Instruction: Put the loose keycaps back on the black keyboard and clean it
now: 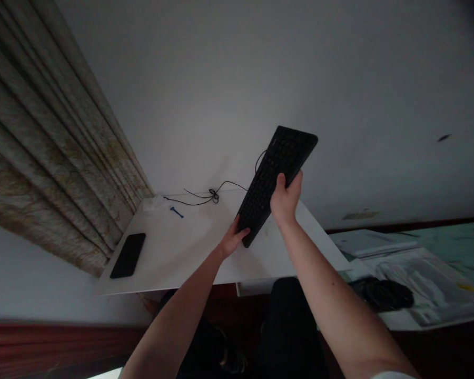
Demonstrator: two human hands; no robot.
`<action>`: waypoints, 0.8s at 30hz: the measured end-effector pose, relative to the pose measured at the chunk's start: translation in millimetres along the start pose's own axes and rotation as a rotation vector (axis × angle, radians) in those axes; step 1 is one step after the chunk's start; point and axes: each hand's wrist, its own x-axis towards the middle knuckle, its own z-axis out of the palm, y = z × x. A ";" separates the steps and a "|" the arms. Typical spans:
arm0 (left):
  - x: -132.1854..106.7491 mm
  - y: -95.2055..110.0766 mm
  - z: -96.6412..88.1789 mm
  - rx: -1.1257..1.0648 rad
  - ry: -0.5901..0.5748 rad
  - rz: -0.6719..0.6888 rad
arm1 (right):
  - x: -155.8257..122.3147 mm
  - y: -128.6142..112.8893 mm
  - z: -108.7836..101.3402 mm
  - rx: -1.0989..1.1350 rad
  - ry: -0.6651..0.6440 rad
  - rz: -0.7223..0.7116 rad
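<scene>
- The black keyboard (274,179) is gripped by both hands and is held tilted, well above the worktop, with its long axis slanting up to the right of the view.
- Its lower corner is clasped by the left hand (231,242), and the fingers (242,231) are curled closed against the keyboard's edge.
- Its lower long edge is clasped by the right hand (285,199), with the fingers (298,178) closed around that edge.
- Between the two hands, the keyboard's key face is turned toward the camera.
- A thin black cable (215,196) is seen behind the keyboard, and it is tied into a small loose bundle on the white worktop (174,258).
- A small blue plastic item (177,212) is laid near the cable, and a white object (153,202) is placed at the worktop's far corner.
- A black smartphone (128,255) is laid face up near the worktop's left edge, beside a draped curtain (55,158).
- Off the worktop to the right, a translucent plastic package (426,279) is seen, with white shapes inside it that are too blurred to identify.
- A soft black item (381,295) is rested against the package's near side.
</scene>
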 end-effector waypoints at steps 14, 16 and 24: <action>-33.7 162.8 -135.8 -0.273 0.434 0.210 | -109.6 -66.8 45.5 -0.200 -0.567 -0.456; -46.8 170.3 -145.2 -0.241 0.443 0.139 | -127.4 -63.1 46.8 -0.218 -0.631 -0.489; -74.3 129.9 -160.1 -0.160 0.347 -0.241 | -174.9 -34.5 45.7 -0.327 -0.823 -0.581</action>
